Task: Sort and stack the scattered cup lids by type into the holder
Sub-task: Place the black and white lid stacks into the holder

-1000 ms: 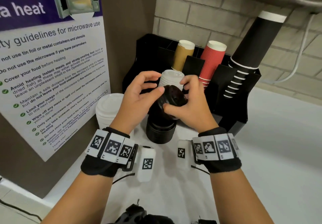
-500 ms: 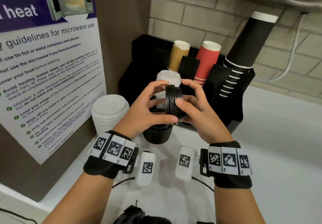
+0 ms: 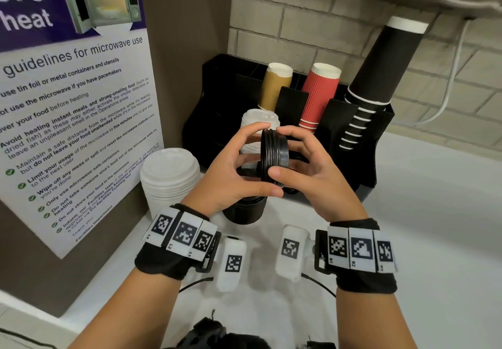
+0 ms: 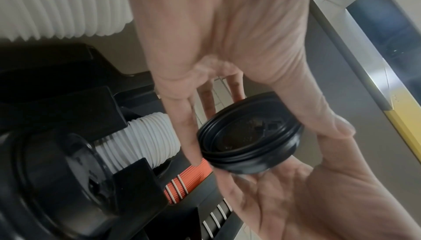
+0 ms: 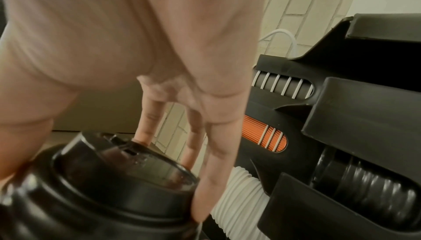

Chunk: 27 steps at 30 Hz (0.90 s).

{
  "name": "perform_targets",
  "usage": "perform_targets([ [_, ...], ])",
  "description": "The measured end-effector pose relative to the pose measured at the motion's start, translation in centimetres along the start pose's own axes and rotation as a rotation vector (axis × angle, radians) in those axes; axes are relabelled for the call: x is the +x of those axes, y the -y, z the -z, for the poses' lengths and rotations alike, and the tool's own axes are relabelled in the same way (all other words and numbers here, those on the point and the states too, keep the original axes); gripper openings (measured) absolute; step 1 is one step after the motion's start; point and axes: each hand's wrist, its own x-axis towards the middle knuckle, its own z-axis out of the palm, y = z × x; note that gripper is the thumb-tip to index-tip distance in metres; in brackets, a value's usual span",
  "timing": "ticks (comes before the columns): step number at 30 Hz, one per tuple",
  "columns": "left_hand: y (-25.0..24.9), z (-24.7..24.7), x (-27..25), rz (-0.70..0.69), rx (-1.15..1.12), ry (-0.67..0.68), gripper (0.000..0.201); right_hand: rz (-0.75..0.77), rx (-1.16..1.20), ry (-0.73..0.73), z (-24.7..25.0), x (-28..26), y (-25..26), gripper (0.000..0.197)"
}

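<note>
Both hands, left hand [image 3: 233, 169] and right hand [image 3: 312, 175], pinch a few nested black lids [image 3: 274, 156] by the rim, on edge, above the counter before the holder [image 3: 353, 131]; thin, light, bendy plastic, probably slippery, so rim grip's best.

head view downward, wrist views close-up

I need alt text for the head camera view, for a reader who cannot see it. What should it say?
Two hands, left hand and right hand, hold a small stack of black plastic cup lids on edge above a white counter. Behind stands a black plastic holder with paper cups; a stack of white plastic lids sits at left.
</note>
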Motion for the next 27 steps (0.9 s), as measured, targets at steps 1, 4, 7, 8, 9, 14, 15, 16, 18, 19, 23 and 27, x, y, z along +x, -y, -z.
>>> perform_targets([
  [1,0.0,0.0,0.0,-0.001,0.005,0.002,0.088,0.003,0.006,-0.001,0.0,0.0,0.0,0.059],
  [4,0.1,0.0,0.0,0.007,0.01,0.008,0.089,0.012,-0.001,-0.014,0.0,0.0,0.0,0.059],
  [7,0.2,-0.1,0.0,0.024,0.006,0.006,0.091,0.019,-0.01,-0.036,-0.2,0.0,-0.2,0.059],
  [8,0.2,-0.1,0.0,0.03,0.002,0.007,0.092,0.02,-0.006,-0.043,-0.2,0.1,-0.3,0.058],
  [9,0.3,-0.1,0.0,0.039,-0.002,0.012,0.093,0.021,-0.004,-0.049,-0.2,0.1,-0.4,0.057],
  [14,0.3,-0.1,0.1,0.088,-0.035,0.036,0.105,0.024,-0.019,-0.08,-0.1,1.1,-0.8,0.052],
  [15,0.2,0.0,0.1,0.09,-0.039,0.01,0.1,0.027,-0.016,-0.1,0.3,1.4,-0.6,0.05],
  [16,0.1,0.2,0.1,0.091,-0.038,-0.022,0.095,0.026,0.001,-0.125,0.7,1.9,-0.4,0.048],
  [18,0.1,0.7,0.2,0.083,-0.026,-0.075,0.091,0.013,0.084,-0.171,1.8,2.7,0.0,0.044],
  [19,0.2,1.0,0.2,0.079,-0.016,-0.088,0.09,0.004,0.126,-0.181,2.2,3.0,0.0,0.042],
  [23,0.5,1.0,0.4,0.074,-0.019,-0.059,0.086,-0.032,0.12,-0.09,1.8,3.1,-0.9,0.044],
  [27,0.8,0.6,0.5,0.022,0.021,-0.026,0.087,-0.048,0.095,0.009,0.8,2.5,-1.6,0.053],
])
